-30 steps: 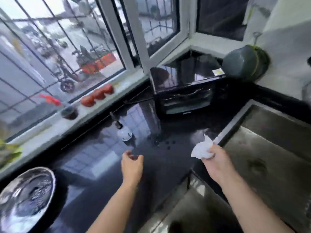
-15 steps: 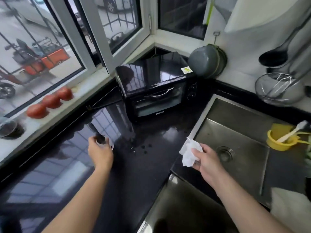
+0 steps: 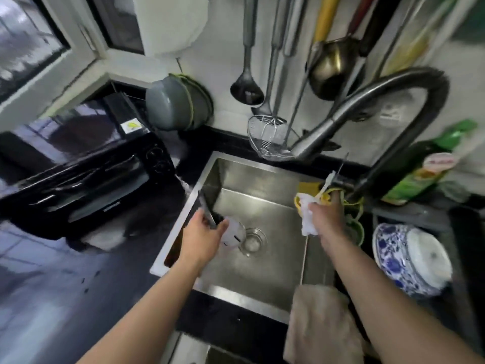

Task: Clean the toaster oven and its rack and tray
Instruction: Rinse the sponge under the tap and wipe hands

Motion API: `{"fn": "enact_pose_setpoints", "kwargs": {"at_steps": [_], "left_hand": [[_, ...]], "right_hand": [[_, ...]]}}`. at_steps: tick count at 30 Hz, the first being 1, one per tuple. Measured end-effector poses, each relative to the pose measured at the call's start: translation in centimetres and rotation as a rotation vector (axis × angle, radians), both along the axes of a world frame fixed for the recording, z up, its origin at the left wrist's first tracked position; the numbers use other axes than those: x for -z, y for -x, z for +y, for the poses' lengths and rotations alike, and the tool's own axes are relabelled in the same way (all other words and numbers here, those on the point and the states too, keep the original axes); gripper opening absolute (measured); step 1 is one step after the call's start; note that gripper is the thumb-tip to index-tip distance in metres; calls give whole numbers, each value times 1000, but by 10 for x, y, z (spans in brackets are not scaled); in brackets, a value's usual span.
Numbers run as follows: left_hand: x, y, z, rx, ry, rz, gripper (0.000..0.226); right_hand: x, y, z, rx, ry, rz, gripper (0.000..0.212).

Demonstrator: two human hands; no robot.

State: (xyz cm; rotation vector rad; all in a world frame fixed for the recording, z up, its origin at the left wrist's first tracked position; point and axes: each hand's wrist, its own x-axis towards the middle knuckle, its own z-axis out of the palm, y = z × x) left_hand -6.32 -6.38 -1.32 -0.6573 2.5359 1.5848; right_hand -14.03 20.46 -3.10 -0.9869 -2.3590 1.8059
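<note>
Left of the sink (image 3: 262,298), the oven (image 3: 78,185) sits on the table (image 3: 52,298) with its door closed; no rack or tray shows, so the cleaning looks barely begun. Over the sink, the left hand (image 3: 203,236) grips a small bottle (image 3: 232,232) tipped toward the drain. At the sink's right edge, the right hand (image 3: 325,216) clutches a crumpled wipe (image 3: 305,215) below the tap (image 3: 367,106).

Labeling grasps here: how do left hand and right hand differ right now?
The left hand grips a small spray bottle, while the right hand grips a crumpled white wipe. The left hand sits over the sink near the drain; the right hand is at the sink's right edge, by the faucet base. Both are curled around what they hold.
</note>
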Motion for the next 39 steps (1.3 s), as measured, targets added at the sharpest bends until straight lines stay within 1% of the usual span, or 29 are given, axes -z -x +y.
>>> {"fn": "enact_pose_setpoints", "kwargs": {"at_steps": [2,3,5,7,8,9,10,11,12,13,14,15,16,18,19,20,22,23,24,26,27,28,29,30,31,32,34,38,39], "left_hand": [[5,6,16,-4,15,-12,19],[8,7,21,-13,20,-23,18],[13,5,24,-32,38,-54,18],[16,2,21,-66,60,-85,18],[17,-1,18,-84,63,-96,18],[16,-5,16,-101,67,-100,18],[16,-9,14,-112,75,-97,18],[14,-13,12,-125,84,-99,17],[13,-17,9,-139,88,-107,16],[12,-19,6,-156,78,-113,16],[13,-20,2,-164,55,-118,16],[13,-21,-3,-164,32,-117,17],[14,-20,-11,-155,20,-108,17],[12,-18,-18,-138,3,-96,16],[11,-17,-25,-129,-9,-92,15],[11,-16,-30,-116,-22,-92,15],[11,-13,-40,-95,-39,-90,15],[11,-11,-44,-92,-46,-90,17],[11,-9,-48,-90,-50,-94,19],[11,-5,-54,-82,-60,-104,24],[11,-3,-56,-76,-69,-108,23],[12,-1,-58,-71,-79,-110,21],[12,1,-59,-61,-89,-113,21],[12,3,-60,-48,-99,-115,21],[12,4,-59,-37,-107,-114,22],[12,6,-59,-29,-115,-114,22],[12,8,-56,-18,-132,-110,21],[14,9,-51,-5,-157,-123,17],[13,9,-50,-4,-161,-125,16]], "right_hand": [[2,54,43,8,-98,-42,80],[4,78,56,-21,-112,-82,81],[17,114,69,-125,-183,-208,73],[30,123,63,-205,-291,-309,74],[34,117,55,-192,-270,-267,77],[39,103,46,-155,-203,-187,78],[41,85,33,-96,-100,-81,76],[48,65,19,-10,66,-1,71],[53,49,3,71,312,-9,57],[53,36,-19,89,598,-63,43],[56,30,-39,74,866,-114,34],[54,27,-57,74,1081,-139,31],[53,29,-75,115,1210,-143,32],[48,31,-91,209,1354,-110,34],[48,28,-98,241,1390,-98,37],[47,23,-105,242,1356,-89,38],[54,12,-113,281,1403,-68,38],[58,4,-117,307,1450,-80,37],[64,-1,-121,299,1450,-96,32],[72,0,-128,388,1489,-182,21],[71,0,-130,363,1609,-196,20],[69,5,-130,332,1540,-168,25],[69,4,-128,415,1460,-137,31],[69,7,-130,494,1556,-118,34],[77,13,-131,548,1553,-75,34],[77,15,-131,585,1516,-117,33],[71,22,-133,579,1488,-239,26],[67,18,-137,447,1515,-187,26],[67,16,-137,409,1482,-194,26]]}}
